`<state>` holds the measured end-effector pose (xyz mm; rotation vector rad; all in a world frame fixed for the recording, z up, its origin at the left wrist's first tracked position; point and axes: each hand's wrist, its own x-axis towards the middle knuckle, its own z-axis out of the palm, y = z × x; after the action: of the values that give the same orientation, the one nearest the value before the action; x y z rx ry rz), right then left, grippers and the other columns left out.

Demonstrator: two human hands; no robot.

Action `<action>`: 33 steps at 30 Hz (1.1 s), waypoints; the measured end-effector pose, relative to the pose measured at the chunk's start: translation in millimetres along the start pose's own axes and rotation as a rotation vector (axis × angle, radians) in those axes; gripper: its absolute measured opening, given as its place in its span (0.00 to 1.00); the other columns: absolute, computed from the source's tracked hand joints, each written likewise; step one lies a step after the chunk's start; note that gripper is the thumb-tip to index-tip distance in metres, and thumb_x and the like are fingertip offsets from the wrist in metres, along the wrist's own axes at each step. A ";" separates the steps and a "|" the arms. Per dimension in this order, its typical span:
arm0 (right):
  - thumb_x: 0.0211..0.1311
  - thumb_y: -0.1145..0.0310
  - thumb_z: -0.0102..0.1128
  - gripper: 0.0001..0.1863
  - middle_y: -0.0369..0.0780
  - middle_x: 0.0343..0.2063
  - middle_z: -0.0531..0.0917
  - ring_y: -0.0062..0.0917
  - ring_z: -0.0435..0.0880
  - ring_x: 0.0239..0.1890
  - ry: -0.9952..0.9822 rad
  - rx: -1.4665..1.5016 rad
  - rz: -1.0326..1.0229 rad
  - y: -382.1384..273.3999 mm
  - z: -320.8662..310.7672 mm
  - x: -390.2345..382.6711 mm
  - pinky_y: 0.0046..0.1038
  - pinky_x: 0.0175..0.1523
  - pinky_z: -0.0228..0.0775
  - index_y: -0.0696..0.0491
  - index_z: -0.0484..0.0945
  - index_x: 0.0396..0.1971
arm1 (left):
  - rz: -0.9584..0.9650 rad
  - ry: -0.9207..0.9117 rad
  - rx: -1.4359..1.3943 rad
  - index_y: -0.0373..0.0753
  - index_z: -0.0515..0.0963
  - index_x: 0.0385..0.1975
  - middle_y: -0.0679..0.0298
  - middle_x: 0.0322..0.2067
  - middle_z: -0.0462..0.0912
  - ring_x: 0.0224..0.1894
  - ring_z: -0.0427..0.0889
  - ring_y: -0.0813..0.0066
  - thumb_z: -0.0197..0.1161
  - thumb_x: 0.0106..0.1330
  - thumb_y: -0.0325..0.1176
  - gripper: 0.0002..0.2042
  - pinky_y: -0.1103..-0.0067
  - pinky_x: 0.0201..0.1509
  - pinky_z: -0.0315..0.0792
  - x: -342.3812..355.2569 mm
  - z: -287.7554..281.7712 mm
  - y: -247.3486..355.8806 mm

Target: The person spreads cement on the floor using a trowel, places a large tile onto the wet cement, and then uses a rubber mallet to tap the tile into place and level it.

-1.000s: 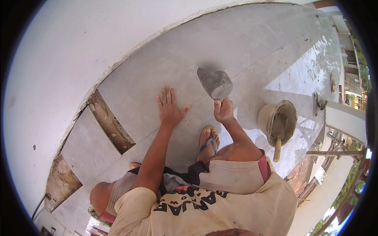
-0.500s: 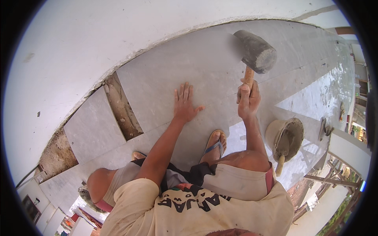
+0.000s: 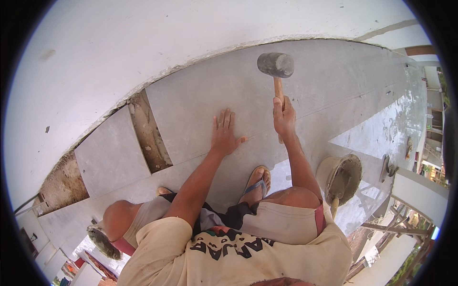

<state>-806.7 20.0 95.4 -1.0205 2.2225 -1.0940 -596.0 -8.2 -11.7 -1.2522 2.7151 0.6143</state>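
Head view | right hand (image 3: 284,116) hides mallet (image 3: 275,65) handle middle

A white plastered wall (image 3: 143,52) rises behind a floor of large grey tiles (image 3: 343,81). One gap (image 3: 150,133) between tiles shows bare mortar bed (rough and brownish). Daylight falls evenly; timber scaffolding (image 3: 396,224) stands at the lower right.
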 end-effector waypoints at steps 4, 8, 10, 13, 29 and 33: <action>0.77 0.51 0.50 0.21 0.32 0.19 0.72 0.15 0.68 0.19 0.042 0.096 -0.099 -30.2 -4.9 -4.9 0.24 0.25 0.63 0.57 0.75 0.41 | 0.005 0.044 -0.051 0.35 0.43 0.76 0.55 0.78 0.40 0.80 0.36 0.58 0.52 0.62 0.71 0.54 0.56 0.81 0.31 -5.9 0.4 -9.9; 0.77 0.53 0.48 0.22 0.31 0.18 0.71 0.13 0.65 0.15 -0.035 0.229 -0.260 -44.1 0.4 -16.9 0.19 0.23 0.62 0.61 0.73 0.47 | -0.028 0.069 -0.067 0.35 0.43 0.76 0.55 0.78 0.41 0.80 0.36 0.60 0.52 0.62 0.71 0.53 0.58 0.81 0.31 -20.7 3.8 -17.0; 0.78 0.55 0.47 0.22 0.31 0.18 0.71 0.13 0.65 0.14 -0.146 0.235 -0.336 -56.6 8.4 -18.9 0.18 0.22 0.62 0.63 0.72 0.48 | -0.029 0.114 -0.082 0.35 0.43 0.76 0.54 0.77 0.41 0.80 0.37 0.60 0.51 0.63 0.71 0.53 0.58 0.82 0.32 -29.8 8.9 -24.9; 0.78 0.58 0.46 0.20 0.31 0.17 0.70 0.11 0.64 0.15 -0.238 0.198 -0.601 -79.0 33.8 -23.0 0.20 0.21 0.63 0.63 0.72 0.48 | -0.011 0.173 -0.144 0.34 0.48 0.75 0.53 0.76 0.47 0.79 0.38 0.59 0.53 0.62 0.71 0.52 0.56 0.81 0.34 -33.1 8.0 -26.0; 0.68 0.54 0.56 0.18 0.54 0.29 0.81 0.57 0.79 0.35 -0.732 -0.283 -0.642 -35.9 141.1 -37.6 0.51 0.39 0.71 0.56 0.71 0.43 | -0.055 0.233 -0.483 0.32 0.61 0.68 0.46 0.68 0.62 0.72 0.58 0.56 0.64 0.63 0.44 0.36 0.65 0.76 0.52 -24.7 2.1 -22.1; 0.68 0.55 0.56 0.19 0.55 0.31 0.81 0.57 0.80 0.36 -0.881 -0.327 -0.531 -70.5 137.8 -44.3 0.52 0.42 0.71 0.57 0.70 0.44 | -0.113 0.233 -0.715 0.34 0.63 0.68 0.46 0.69 0.62 0.72 0.61 0.60 0.61 0.64 0.46 0.34 0.66 0.74 0.56 -31.1 7.7 -33.3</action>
<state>-658.3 -39.2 76.1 -1.8532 1.4436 -0.3009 -551.3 -2.5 -21.9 -1.6812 2.6508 1.6087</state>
